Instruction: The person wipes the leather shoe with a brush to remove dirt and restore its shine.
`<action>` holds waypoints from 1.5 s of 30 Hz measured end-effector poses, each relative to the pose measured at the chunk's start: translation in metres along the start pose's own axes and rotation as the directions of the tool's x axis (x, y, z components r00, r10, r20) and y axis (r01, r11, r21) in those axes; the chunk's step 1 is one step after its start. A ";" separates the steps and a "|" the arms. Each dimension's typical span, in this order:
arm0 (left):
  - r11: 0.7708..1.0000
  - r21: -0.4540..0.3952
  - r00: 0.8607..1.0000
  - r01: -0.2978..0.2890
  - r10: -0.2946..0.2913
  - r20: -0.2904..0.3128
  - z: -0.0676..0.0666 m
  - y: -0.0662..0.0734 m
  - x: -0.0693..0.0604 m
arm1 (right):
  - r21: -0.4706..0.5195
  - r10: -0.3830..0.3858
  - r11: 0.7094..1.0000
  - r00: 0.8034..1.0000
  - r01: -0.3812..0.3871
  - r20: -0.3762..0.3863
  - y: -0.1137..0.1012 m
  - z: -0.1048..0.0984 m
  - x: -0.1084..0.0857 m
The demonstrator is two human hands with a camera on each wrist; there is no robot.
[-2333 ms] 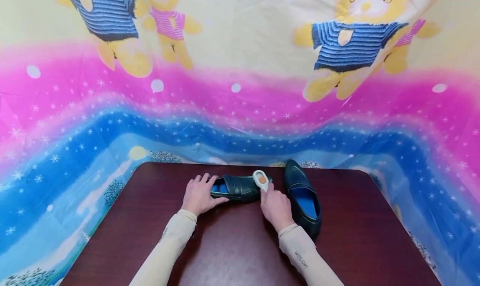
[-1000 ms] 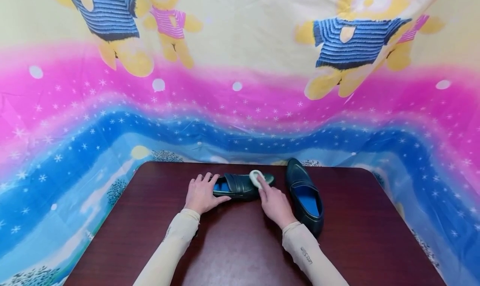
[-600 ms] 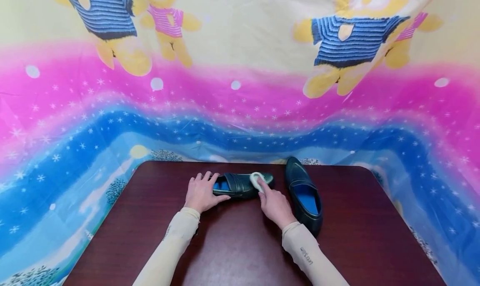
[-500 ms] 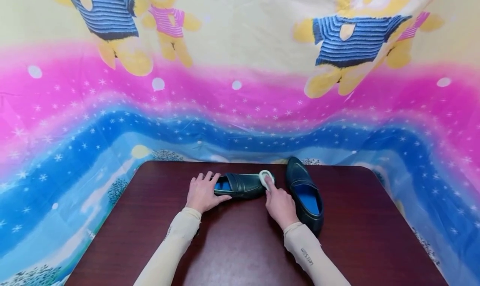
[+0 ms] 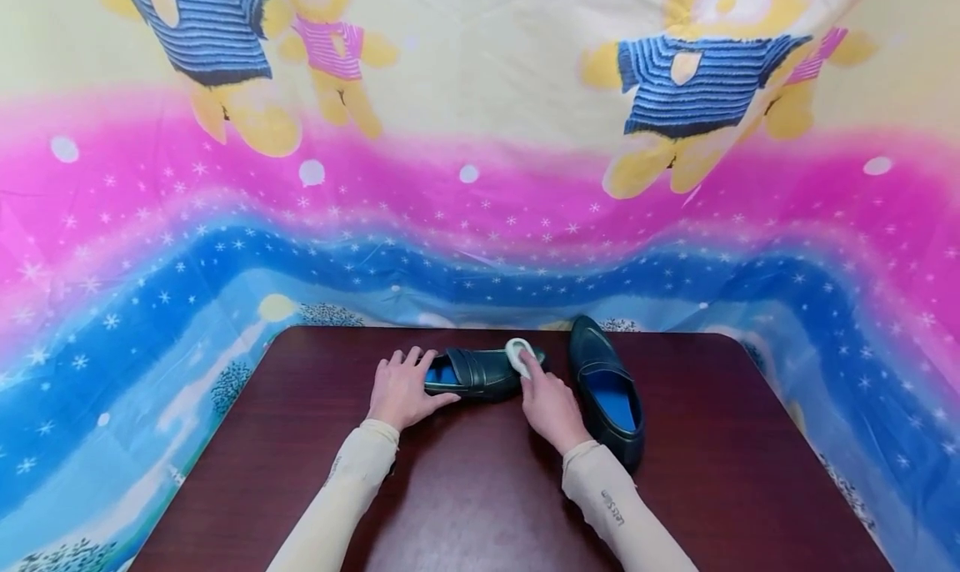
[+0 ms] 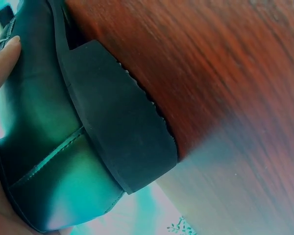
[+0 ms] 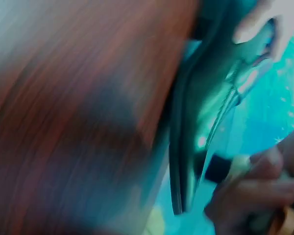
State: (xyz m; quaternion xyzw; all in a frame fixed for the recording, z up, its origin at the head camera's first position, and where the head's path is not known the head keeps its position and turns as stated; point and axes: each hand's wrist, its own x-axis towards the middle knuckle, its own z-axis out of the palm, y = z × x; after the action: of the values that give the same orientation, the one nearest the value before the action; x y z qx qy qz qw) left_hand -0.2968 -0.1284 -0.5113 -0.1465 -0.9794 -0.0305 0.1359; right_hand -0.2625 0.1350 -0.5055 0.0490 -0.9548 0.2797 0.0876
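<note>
head view: the dark loafer lies sole down, crosswise on the far part of the brown table, toe to the right. the left hand grips it at the heel end, thumb on the near side, fingers over the far side. the right hand holds a white tool, its head at the toe. a second loafer stands just beside the right hand, toe towards the patterned cloth.

left wrist view: the block heel and the seamed side of the gripped loafer are visible. the heel is judged stiff; the glossy upper, smooth, probably a little slippery and slightly yielding. weight is judged modest, breakage unlikely. recommended hold: the firm back part, pinched from both sides; the opening's rim would probably give.

right wrist view: blurred. fingers are curled about the tool, whose dark tip is close to the toe; contact cannot be confirmed.
</note>
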 end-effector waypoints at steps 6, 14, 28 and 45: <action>1.000 -0.004 1.000 -0.006 0.006 0.012 0.003 0.000 -0.001 | 0.211 -0.067 0.977 0.978 0.025 0.195 -0.015 0.006 0.009; 1.000 -0.011 1.000 -0.006 0.006 0.000 0.003 -0.002 0.002 | 0.058 -0.048 0.997 0.993 0.042 0.106 -0.010 0.006 0.022; 1.000 -0.002 1.000 0.005 -0.005 0.003 0.002 -0.003 0.002 | -0.175 0.071 0.980 0.987 -0.097 -0.147 0.015 -0.003 0.020; 1.000 0.006 1.000 0.009 -0.009 0.024 0.002 -0.001 0.004 | -0.079 -0.058 0.996 0.995 0.052 -0.079 0.016 0.003 -0.008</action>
State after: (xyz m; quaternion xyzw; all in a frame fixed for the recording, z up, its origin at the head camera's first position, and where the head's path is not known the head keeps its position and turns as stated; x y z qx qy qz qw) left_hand -0.3014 -0.1283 -0.5120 -0.1421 -0.9816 -0.0267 0.1243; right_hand -0.2570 0.1468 -0.5181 0.0604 -0.9589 0.2419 0.1356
